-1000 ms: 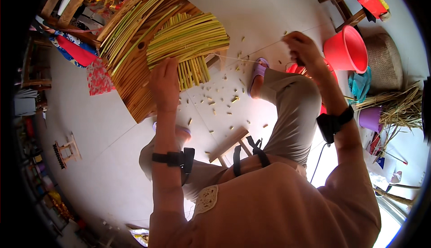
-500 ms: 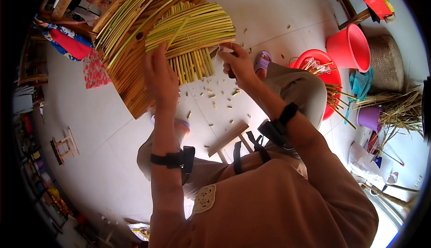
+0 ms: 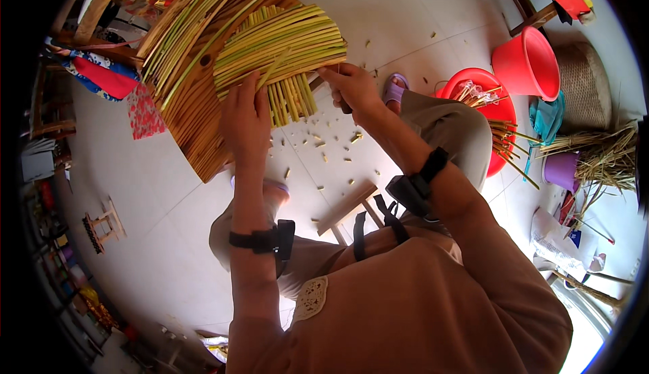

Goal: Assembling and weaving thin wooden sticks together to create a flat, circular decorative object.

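Observation:
A mat of green-yellow stalks (image 3: 284, 42), one layer of stalks laid crosswise over another, rests on a wooden board (image 3: 186, 113). My left hand (image 3: 247, 120) is at the mat's near edge, its fingers closed on the lower end of a single short stalk (image 3: 277, 66) that slants over the others. At the mat's near right corner my right hand (image 3: 355, 90) is closed, thumb and forefinger meeting by the stalk ends. A small dark handle (image 3: 346, 108) juts from below its curled fingers; the rest of that tool is hidden.
Loose long stalks (image 3: 193, 32) lie on the board's far left. Cut stalk bits (image 3: 356, 137) litter the floor. To the right are a red basin (image 3: 497, 110) with stalks, a red bucket (image 3: 531, 63), a woven basket (image 3: 583, 93) and a purple pot (image 3: 561, 171). A small wooden stool (image 3: 348, 210) stands between my legs.
My left hand has shifted slightly right and nearer, drawing the slanting stalk toward the mat's near edge. My right hand has moved a little left. White thread beside it no longer shows clearly.

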A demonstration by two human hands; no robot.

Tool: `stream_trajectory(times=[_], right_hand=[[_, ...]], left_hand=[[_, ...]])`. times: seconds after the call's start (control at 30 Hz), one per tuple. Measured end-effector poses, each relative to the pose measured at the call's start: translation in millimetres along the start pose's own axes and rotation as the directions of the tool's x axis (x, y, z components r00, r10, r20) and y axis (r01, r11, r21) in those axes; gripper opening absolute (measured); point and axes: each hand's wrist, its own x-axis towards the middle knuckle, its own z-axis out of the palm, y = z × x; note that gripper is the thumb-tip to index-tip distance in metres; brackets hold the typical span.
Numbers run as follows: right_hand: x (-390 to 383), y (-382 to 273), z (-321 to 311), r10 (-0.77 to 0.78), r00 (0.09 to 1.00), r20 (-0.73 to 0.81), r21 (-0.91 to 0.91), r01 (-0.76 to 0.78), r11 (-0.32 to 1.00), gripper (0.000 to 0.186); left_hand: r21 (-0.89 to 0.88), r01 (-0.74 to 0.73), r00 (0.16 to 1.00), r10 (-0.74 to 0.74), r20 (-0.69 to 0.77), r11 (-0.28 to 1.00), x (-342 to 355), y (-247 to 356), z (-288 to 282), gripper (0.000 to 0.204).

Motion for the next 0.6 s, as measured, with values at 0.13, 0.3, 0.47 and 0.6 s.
stream_trajectory(times=[0.13,0.3,0.47,0.6], right_hand=[[-3,-1,-4,0.003,1.000,-0.020,-0.016,-0.004,1.000,0.018],[-8,-3,-5,0.030,0.999,-0.023,0.072,-0.028,0.997,0.014],[-5,-1,-3,0.045,0.998,0.053,0.131,-0.051,0.990,0.016],[1,6,-2,0.018,0.994,0.105,0.118,-0.031,0.993,0.019]], left_hand=[[0.014,0.014,1.000,-0.014,0.014,1.000,0,-1,8,0.026],[0.022,0.013,1.000,-0.013,0.016,1.000,1,0,7,0.026],[0.016,0.040,0.998,-0.040,0.043,0.999,1,-2,7,0.026],[0.033,0.034,0.998,-0.035,0.043,0.999,1,-2,7,0.025]])
